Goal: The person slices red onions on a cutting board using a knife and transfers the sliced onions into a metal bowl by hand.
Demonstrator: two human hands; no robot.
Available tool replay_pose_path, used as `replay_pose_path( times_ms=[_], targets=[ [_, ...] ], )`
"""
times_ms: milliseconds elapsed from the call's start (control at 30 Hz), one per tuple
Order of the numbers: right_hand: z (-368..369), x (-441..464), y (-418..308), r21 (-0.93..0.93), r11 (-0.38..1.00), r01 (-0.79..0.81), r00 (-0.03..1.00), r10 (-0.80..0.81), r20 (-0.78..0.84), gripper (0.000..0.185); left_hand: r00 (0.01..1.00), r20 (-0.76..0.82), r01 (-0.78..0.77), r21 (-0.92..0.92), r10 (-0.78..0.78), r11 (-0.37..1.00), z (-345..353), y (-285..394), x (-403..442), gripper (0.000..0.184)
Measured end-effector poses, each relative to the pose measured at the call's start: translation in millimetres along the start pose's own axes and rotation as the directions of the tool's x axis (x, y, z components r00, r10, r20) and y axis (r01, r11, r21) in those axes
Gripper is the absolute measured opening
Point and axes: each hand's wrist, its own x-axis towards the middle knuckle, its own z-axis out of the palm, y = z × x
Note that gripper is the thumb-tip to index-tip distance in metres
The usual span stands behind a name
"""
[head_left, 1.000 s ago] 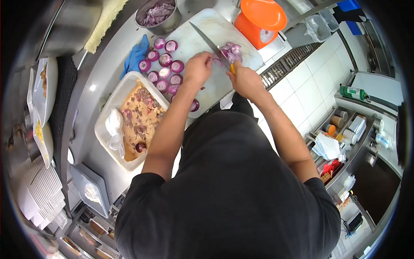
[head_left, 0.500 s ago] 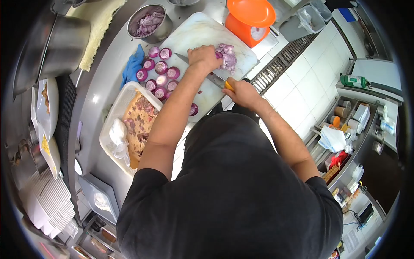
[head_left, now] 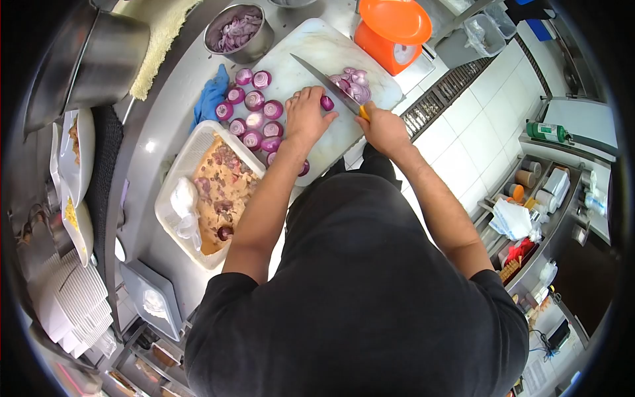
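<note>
My right hand (head_left: pixel 386 130) is closed around the yellow handle of a knife (head_left: pixel 329 83), whose long blade points up and left over the white cutting board (head_left: pixel 317 49). On the board, my left hand (head_left: pixel 307 116) has its thumb apart from its fingers, and a small purple onion piece (head_left: pixel 327 103) lies by the fingertips. Sliced onion (head_left: pixel 352 83) is piled on the far side of the blade. Several peeled onion halves (head_left: pixel 254 100) stand to the left of my left hand.
A metal bowl (head_left: pixel 239 30) holds sliced onion. An orange scale (head_left: pixel 390 41) stands behind the board. Left of the board are a blue cloth or glove (head_left: pixel 211 96) and a white basket (head_left: pixel 167 187) with scraps and a plastic bag. Stacked white plates (head_left: pixel 74 298) are farther left.
My left hand has drawn back from the sliced pile, which it touched half a second ago. The knife blade, then partly under that hand, now shows fully to its right.
</note>
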Motion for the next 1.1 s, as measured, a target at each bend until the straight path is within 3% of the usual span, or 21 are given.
replay_pose_path(
  times_ms=[100, 200, 400, 600, 700, 800, 967, 1100],
  targets=[
    [-2, 0, -12, -0.006, 0.999, 0.039, 0.999, -0.039, -0.014, 0.035, 1.0, 0.015, -0.018, -0.144, 0.021, 0.989, -4, -7, 1, 0.046],
    [1, 9, -21, -0.061, 0.997, 0.049, 0.997, -0.045, 0.063, 0.034, 0.992, 0.127, 0.052, -0.218, -0.025, 0.975, -1, -11, 7, 0.04],
    [-28, 5, -38, -0.161, 0.981, 0.104, 0.99, -0.086, 0.112, 0.033, 0.99, 0.122, 0.09, -0.202, -0.066, 0.975, 1, -3, 13, 0.033],
    [10, 14, -28, -0.106, 0.99, 0.089, 0.995, -0.082, 0.062, 0.032, 0.992, 0.078, 0.119, -0.263, -0.101, 0.958, 3, -3, 7, 0.033],
    [-1, 20, -25, -0.115, 0.98, 0.165, 0.986, -0.16, 0.049, 0.036, 0.99, 0.079, 0.135, -0.279, -0.117, 0.951, 3, -3, 7, 0.033],
    [-20, 9, -35, -0.151, 0.976, 0.155, 0.986, -0.143, 0.085, 0.033, 0.989, 0.085, 0.138, -0.273, -0.119, 0.952, 6, -5, 9, 0.034],
    [14, 20, -30, -0.13, 0.986, 0.107, 0.992, -0.097, 0.079, 0.033, 0.986, 0.099, 0.154, -0.263, -0.132, 0.952, 1, -4, 8, 0.036],
    [-22, 12, -45, -0.158, 0.976, 0.147, 0.985, -0.13, 0.111, 0.032, 0.99, 0.083, 0.131, -0.261, -0.113, 0.956, 4, -7, 10, 0.035]
  ],
)
